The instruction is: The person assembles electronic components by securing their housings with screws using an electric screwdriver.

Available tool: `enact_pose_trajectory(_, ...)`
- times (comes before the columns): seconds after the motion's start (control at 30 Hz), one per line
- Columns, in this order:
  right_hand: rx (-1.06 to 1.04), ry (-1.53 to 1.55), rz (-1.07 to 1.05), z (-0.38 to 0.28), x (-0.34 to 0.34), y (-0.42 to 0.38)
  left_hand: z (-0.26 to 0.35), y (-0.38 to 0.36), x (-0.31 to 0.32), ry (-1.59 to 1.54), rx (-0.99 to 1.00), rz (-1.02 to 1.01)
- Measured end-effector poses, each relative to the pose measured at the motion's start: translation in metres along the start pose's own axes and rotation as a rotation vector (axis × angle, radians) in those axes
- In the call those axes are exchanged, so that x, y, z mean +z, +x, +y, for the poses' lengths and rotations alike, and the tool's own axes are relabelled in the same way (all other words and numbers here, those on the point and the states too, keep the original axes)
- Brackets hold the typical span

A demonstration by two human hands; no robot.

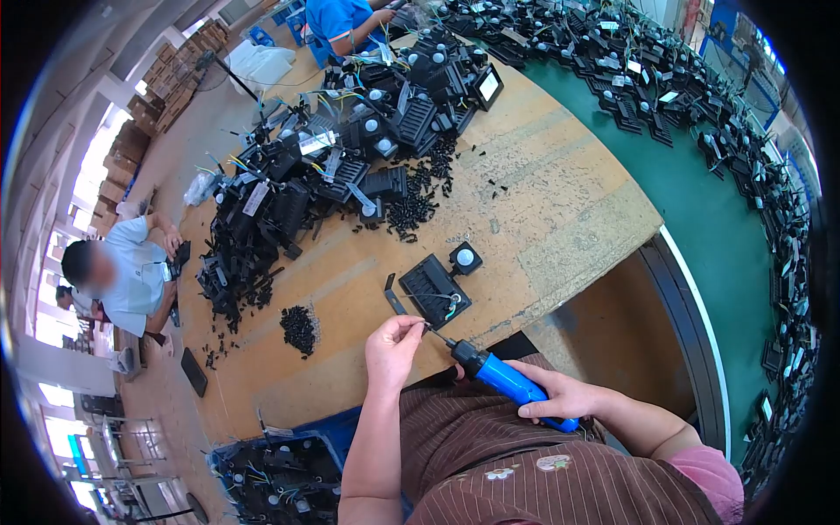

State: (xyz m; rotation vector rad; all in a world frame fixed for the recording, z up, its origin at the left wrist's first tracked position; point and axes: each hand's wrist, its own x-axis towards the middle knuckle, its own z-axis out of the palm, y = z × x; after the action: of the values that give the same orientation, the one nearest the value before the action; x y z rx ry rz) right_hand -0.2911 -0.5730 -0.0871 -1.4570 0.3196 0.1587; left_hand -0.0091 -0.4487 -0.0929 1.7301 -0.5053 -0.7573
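My right hand [560, 394] is wrapped round a blue electric screwdriver [512, 380], its bit pointing up and left. My left hand [394, 352] pinches at the tip of the bit; whatever sits between the fingertips is too small to make out. Just beyond the fingers, a black finned lamp housing [435, 290] lies on the table with wires showing at its lower right. A black sensor head with a white dome [465, 257] is at its far right corner. Beside the housing's left edge lies a thin black bracket [395, 296], near my left fingertips.
A large heap of black lamps [350, 149] covers the table's far side. Small black parts lie in piles [299, 330]. A blue crate [280, 472] with lamps stands below left. More lamps line a green surface [700, 210] at right. Two people [131, 271] [337, 26] work across the table.
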Motion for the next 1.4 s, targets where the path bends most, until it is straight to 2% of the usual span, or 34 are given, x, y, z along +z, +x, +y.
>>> enact_pose_trajectory(0.23, 0.11, 0.111, -0.037, -0.016, -0.004, -0.004, -0.003, -0.004, 0.003, 0.052, 0.066, -0.011)
enact_pose_trajectory(0.33, 0.117, 0.153, -0.036, -0.018, -0.004, -0.004, 0.003, -0.011, 0.008, 0.175, 0.126, -0.013)
enact_pose_trajectory(0.53, 0.119, 0.219, -0.048, -0.01, -0.006, -0.005, -0.016, -0.013, 0.025, 0.268, 0.419, 0.179)
enact_pose_trajectory(0.73, 0.106, 0.305, -0.047, -0.002, -0.006, -0.01, 0.001, -0.016, 0.034, 0.568, 0.703, 0.222)
enact_pose_trajectory(0.8, 0.061, 0.295, -0.023, 0.007, -0.006, -0.012, 0.004, -0.014, 0.038, 0.623, 0.741, 0.204)
enact_pose_trajectory(0.93, 0.108, 0.42, -0.028, 0.012, -0.008, -0.021, 0.014, -0.011, 0.047, 0.729, 0.818, 0.162)
enact_pose_trajectory(1.03, 0.106, 0.472, -0.009, 0.019, -0.007, -0.024, 0.011, -0.01, 0.053, 0.807, 0.795, 0.151)
enact_pose_trajectory(1.23, 0.088, 0.484, 0.004, 0.019, -0.003, -0.018, 0.003, -0.009, 0.05, 0.83, 0.794, 0.149)
enact_pose_trajectory(1.4, 0.074, 0.483, 0.014, 0.016, 0.001, -0.015, 0.004, 0.0, 0.041, 0.872, 0.878, 0.14)
